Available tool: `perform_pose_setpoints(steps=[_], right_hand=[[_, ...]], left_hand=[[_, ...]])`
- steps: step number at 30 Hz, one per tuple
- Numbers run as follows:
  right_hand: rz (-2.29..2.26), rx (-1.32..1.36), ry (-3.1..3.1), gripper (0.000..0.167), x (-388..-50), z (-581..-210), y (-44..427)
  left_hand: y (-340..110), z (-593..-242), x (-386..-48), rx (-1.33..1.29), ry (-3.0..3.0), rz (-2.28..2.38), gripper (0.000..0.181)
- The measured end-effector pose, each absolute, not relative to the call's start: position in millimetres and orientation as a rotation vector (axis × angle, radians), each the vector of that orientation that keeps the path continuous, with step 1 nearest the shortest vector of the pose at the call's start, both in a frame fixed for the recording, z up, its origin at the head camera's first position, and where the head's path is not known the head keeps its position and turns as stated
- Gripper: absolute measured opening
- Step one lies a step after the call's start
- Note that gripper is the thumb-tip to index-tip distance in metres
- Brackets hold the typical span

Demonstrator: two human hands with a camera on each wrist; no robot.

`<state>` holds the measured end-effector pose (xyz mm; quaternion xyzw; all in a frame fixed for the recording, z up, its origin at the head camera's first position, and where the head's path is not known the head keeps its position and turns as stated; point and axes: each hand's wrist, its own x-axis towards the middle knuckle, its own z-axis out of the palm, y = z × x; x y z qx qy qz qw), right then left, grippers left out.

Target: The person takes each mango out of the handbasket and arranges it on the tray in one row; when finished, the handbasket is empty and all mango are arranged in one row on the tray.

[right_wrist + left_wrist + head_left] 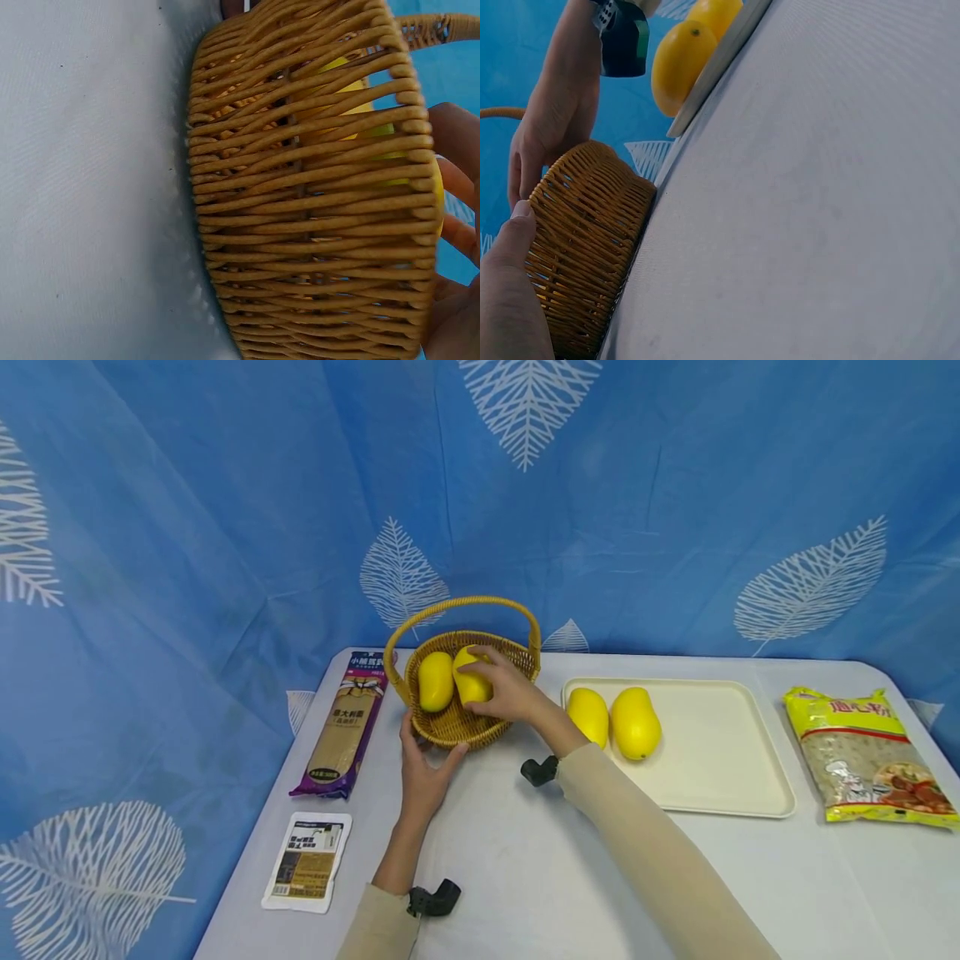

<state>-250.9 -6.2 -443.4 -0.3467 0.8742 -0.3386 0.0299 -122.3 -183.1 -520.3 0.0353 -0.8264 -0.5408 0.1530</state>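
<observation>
A wicker basket [480, 735] with a hooped handle stands at the back of the table. Inside it lie two yellow mangoes, one mango [436, 682] at the left and a second mango [472, 687] beside it. My right hand [517, 692] reaches over the basket's right rim and grips that second mango, its fingers across the top. At the front left my left hand [424, 777] holds the basket's side, with the thumb [510, 232] against the weave in the left wrist view. The right wrist view shows the basket wall [315, 195] hiding most of the fruit.
A cream tray [712, 752] to the right bears two more mangoes, a left mango [588, 714] and a right mango [636, 724]. A bag of pasta [873, 756] lies at the far right. Left of the basket are a purple noodle packet [345, 718] and a white pouch [307, 862].
</observation>
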Motion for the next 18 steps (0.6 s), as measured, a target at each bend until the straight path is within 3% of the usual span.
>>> perform_pose_setpoints(steps=[18], right_hand=[[-1.200,-1.121,2.713,0.054,-223.9,-419.7,22.7]], left_hand=[[-182.4,-514.7,-122.0,0.086,-2.360,-1.569,0.099]])
